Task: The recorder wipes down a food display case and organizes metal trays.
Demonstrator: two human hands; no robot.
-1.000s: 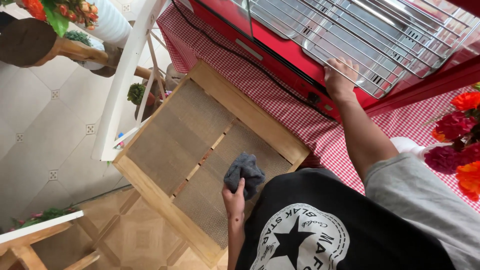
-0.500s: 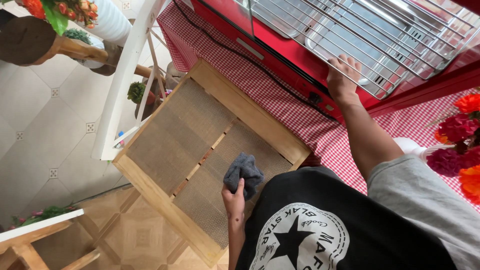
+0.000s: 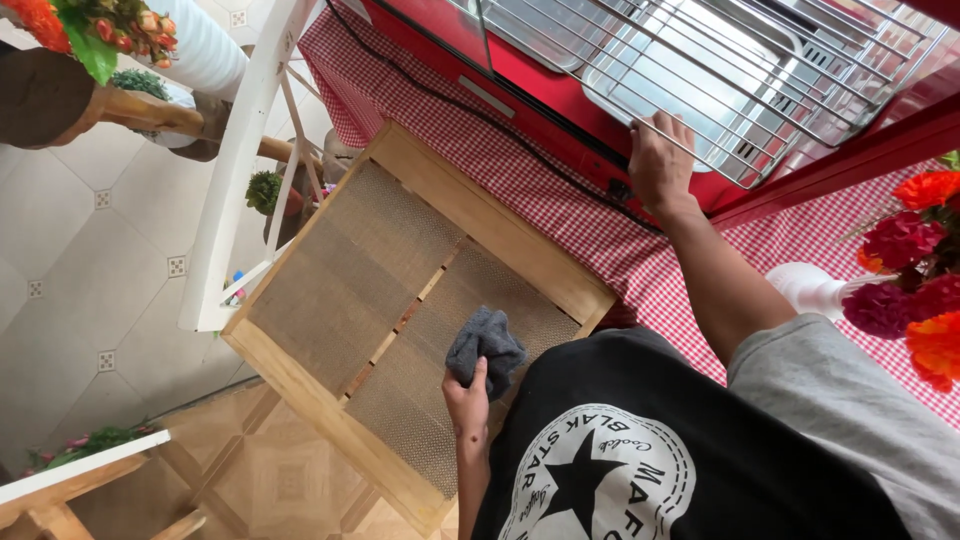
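My left hand (image 3: 468, 398) grips a crumpled dark grey cloth (image 3: 486, 345) and presses it onto the woven seat of a wooden chair (image 3: 300, 365) below me. My right hand (image 3: 660, 160) rests with its fingers curled over the front bar of a metal wire rack (image 3: 700, 70), which lies over a steel tray in a red appliance (image 3: 440, 30). The appliance sits on a red-and-white checked tablecloth (image 3: 560, 200). My black shirt with a white round print (image 3: 600, 480) hides the lower part of my left arm.
A black cable (image 3: 480, 115) runs across the cloth in front of the appliance. Red and orange artificial flowers (image 3: 915, 260) stand at the right in a white vase. A white frame (image 3: 235, 170) leans left of the chair, over a tiled floor with small potted plants.
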